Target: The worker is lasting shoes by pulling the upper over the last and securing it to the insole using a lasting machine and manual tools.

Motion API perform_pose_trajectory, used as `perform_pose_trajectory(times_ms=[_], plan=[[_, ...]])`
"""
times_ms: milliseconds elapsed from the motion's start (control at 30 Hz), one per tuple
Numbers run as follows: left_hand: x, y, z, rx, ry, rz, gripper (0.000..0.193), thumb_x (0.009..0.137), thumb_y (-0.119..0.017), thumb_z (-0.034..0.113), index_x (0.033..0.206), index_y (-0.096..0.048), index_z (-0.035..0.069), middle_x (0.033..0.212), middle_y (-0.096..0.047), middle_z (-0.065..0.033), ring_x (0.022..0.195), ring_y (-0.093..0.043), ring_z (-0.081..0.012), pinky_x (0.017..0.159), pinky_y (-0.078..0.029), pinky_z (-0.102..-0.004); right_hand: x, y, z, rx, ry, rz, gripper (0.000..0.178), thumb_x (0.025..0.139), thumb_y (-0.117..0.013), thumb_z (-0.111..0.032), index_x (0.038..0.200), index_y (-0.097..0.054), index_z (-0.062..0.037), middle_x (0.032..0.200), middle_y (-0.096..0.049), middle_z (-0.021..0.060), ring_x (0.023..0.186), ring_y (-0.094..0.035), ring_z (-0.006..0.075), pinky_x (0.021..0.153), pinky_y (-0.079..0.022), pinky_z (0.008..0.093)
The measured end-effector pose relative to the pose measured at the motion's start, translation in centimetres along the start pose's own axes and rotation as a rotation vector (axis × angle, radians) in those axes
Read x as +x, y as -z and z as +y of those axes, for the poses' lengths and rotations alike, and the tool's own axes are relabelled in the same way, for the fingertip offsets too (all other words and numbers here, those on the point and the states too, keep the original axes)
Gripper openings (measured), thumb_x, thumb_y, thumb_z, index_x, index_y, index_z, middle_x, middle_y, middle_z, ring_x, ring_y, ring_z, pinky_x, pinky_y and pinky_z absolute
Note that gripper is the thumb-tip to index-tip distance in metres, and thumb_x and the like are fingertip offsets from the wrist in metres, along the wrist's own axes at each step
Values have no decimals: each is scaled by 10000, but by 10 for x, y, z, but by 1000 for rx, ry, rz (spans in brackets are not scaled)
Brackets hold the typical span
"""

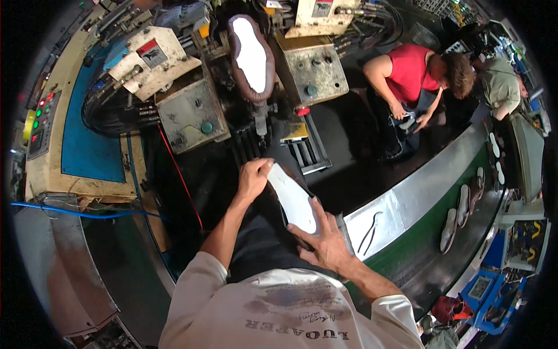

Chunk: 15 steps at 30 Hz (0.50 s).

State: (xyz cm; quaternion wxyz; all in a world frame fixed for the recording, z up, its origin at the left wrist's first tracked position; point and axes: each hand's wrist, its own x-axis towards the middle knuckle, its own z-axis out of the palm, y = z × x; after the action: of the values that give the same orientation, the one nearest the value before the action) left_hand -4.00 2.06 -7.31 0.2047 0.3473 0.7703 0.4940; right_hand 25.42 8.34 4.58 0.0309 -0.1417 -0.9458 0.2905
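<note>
A dark shoe upper with a white insole board (293, 200) is held slantwise over my lap, white side up. My left hand (253, 180) pinches its far end, fingers closed at the rim. At the near end my right hand (326, 241) grips it, with fingers lying on the white face and along its edge. The underside is hidden. Ahead, a second brown shoe upper with a white insole (251, 58) sits bottom up in the machine, its brown edge gathered all round.
Two control boxes (189, 113) (311, 75) flank the machine. To my right runs a green conveyor (407, 232) with a metal edge, on which pincers (370, 232) lie. Several shoes (449, 230) rest farther along. A person in red (410, 75) sits beyond.
</note>
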Motion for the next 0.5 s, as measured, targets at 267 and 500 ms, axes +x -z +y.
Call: perform_pose_trajectory(times_ms=[267, 500], plan=[[1, -11, -18, -253, 238, -22, 338, 1077, -685, 248, 1216, -782, -44, 1000, -817, -113, 956, -714, -152, 876, -547, -339, 3, 3, 20, -47, 115, 29, 644, 778, -878, -268, 1410, -760, -303, 1704, -252, 369, 1372, -501, 559, 1114, -492, 609], [66, 46, 14, -440, 321, -148, 535, 1125, -624, 439, 1352, -725, -35, 1280, -745, -131, 1167, -684, -215, 1075, -517, -389, 7, 34, 27, 70, -31, -13, 617, 774, -882, -275, 1382, -793, -227, 1717, -250, 376, 1531, -409, 559, 1200, -446, 600]])
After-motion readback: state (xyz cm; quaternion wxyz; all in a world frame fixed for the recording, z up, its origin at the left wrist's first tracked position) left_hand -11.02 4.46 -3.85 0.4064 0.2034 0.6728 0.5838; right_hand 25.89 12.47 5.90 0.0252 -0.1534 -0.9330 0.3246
